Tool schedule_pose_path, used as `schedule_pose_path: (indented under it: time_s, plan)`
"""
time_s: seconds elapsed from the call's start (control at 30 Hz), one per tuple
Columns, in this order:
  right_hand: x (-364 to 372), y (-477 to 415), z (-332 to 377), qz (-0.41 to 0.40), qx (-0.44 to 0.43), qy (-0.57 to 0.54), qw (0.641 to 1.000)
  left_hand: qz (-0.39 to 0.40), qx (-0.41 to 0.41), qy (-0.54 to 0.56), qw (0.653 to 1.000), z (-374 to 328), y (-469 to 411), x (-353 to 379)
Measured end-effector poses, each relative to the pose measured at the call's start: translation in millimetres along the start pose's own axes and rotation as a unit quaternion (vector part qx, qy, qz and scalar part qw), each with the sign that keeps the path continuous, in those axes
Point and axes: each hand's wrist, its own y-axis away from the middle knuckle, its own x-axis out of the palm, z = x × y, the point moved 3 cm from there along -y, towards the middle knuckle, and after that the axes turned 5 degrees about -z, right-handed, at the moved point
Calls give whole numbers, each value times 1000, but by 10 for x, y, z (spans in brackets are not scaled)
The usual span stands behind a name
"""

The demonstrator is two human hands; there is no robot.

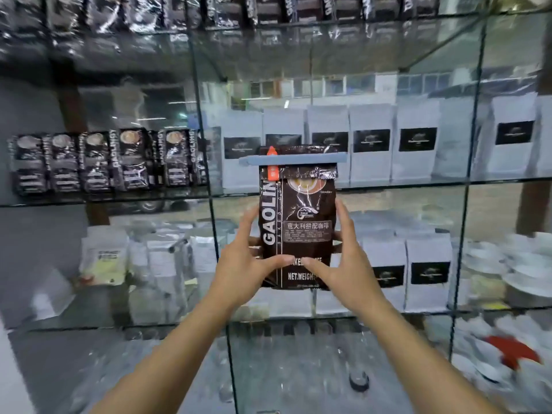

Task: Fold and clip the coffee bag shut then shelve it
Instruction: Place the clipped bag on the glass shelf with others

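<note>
Gripping coffee bag (298, 216), left hand (248, 264), right hand (343, 264).

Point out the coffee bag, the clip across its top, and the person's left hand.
coffee bag (301, 216): head view, middle of the dark front panel.
clip (301, 159): head view, middle of the grey-blue bar.
left hand (243, 268): head view, back of the hand.

White bags (370, 153) crowding the middle glass shelf (418, 182) behind, black bags (104, 161) filling its left bay, glass divider (206, 162) standing between
</note>
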Motion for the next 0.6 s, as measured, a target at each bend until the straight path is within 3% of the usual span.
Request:
schedule_pose_path:
  time_s: [0.27,0.6]
  plan:
    - [1406,-737,393,62,-71,-84,992,-100,-14,-41,994,509,-600,-1260]
    - [2918,-2043,533,88,-125,-111,982,-197,6,-72,978,1181,-1786,-2256]
